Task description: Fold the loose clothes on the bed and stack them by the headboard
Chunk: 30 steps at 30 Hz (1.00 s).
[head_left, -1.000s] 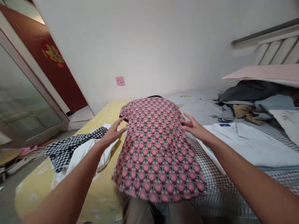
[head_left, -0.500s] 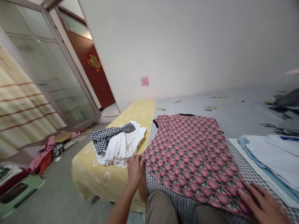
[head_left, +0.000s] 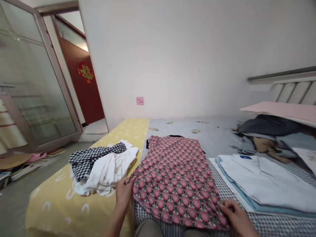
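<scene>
A pink floral top (head_left: 175,184) with black neck and sleeve trim lies spread on the checked sheet, its neck toward the wall and its hem toward me. My left hand (head_left: 124,191) pinches the hem's left corner. At the right end of the hem, my right hand (head_left: 233,212) has its fingers closed on the fabric edge. Left of the top lies a crumpled white garment (head_left: 108,171), bunched together with a black-and-white checked cloth (head_left: 91,161). To the right rests a flat stack with a white shirt (head_left: 269,177) over a light blue garment (head_left: 261,207).
A yellow patterned cover (head_left: 56,197) drapes over the bed's left side. Dark and grey clothes (head_left: 266,131) are heaped at the back right under a pink board (head_left: 281,110). The wall (head_left: 168,59) rises behind the bed. A glass door (head_left: 39,82) stands at the left.
The view has swung to the right, bringing in more of the right-hand clothes. My right hand's fingers, more spread before, have closed on the hem. My left hand keeps its pinch.
</scene>
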### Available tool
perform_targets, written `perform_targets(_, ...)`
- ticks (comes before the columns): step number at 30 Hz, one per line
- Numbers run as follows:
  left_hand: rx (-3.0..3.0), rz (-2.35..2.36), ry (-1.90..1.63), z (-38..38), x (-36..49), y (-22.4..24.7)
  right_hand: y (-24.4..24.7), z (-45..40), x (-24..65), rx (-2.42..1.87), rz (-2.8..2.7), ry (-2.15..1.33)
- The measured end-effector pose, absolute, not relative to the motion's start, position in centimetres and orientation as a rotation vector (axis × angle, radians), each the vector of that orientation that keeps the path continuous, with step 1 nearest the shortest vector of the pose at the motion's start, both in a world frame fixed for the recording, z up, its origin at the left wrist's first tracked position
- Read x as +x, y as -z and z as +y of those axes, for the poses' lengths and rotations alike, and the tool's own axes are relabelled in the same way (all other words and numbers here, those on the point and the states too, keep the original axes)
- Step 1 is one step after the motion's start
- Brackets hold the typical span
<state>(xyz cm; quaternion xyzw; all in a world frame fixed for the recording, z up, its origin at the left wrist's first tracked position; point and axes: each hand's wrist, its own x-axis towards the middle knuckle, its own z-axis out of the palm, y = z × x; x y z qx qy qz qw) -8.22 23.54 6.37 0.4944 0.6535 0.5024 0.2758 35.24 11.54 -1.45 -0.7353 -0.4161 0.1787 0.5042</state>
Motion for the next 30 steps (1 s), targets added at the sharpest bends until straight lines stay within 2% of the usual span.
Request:
perform_targets(4,0.955,1.446,-1.383,20.8,-8.3,-6.5,1.6,9.6,36.6,-1.585,-0.608,-0.77)
perform_targets(8,0.493,1.252,-1.368,19.4,-7.8,-5.7,1.7,9.4,36.6,-1.648,-0.728,-0.7)
perform_targets(12,0.355,1.241,-1.317,19.4,-7.4,-4.8,1.7,10.9,34.2,-1.857,-0.914,-0.501)
perform_targets(15,0.28,1.251,-1.254,19.4,-7.2,-5.3,1.2,11.4,32.7,-1.849,-0.918,-0.515)
perform_targets(22,0.231,1.143,-1.271,18.0,-6.7,-9.1,-5.5,8.0,33.5,-1.27,-0.577,-1.026)
perform_targets(26,0.282,1.14,-1.314,15.7,-6.7,-9.1,-8.1,6.2,35.6,-1.332,-0.469,-0.997)
perform_targets(30,0.244,1.129,-1.285,12.8,-7.8,-6.2,-7.0,5.1,36.5,-1.379,-0.46,-1.067)
